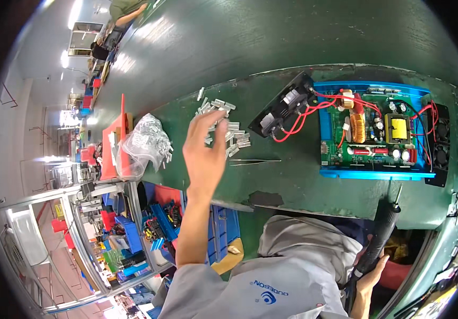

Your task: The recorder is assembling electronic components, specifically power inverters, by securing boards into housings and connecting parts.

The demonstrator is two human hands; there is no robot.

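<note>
My left hand point(206, 154) is over a loose pile of small silvery metal pieces point(234, 135) on the green bench. Its fingers curve forward and the thumb stands a little apart from them; nothing shows between them. Low on the right, my right hand point(372, 274) grips a black electric screwdriver point(378, 236), its bit pointing up toward the bench edge. Beyond the bit lies a blue metal case point(370, 174) with a green circuit board point(370, 138) inside. Red wires join it to a black end panel point(285, 106) at its left. Tweezers point(255, 161) lie near the pile.
A clear plastic bag point(146, 146) of similar metal pieces rests against a red bin point(115, 149) on the left. At the case's right is a black panel with fans point(441, 143). Below the bench, blue crates point(223, 231) stand on the left. Another person's arm point(130, 16) shows far off.
</note>
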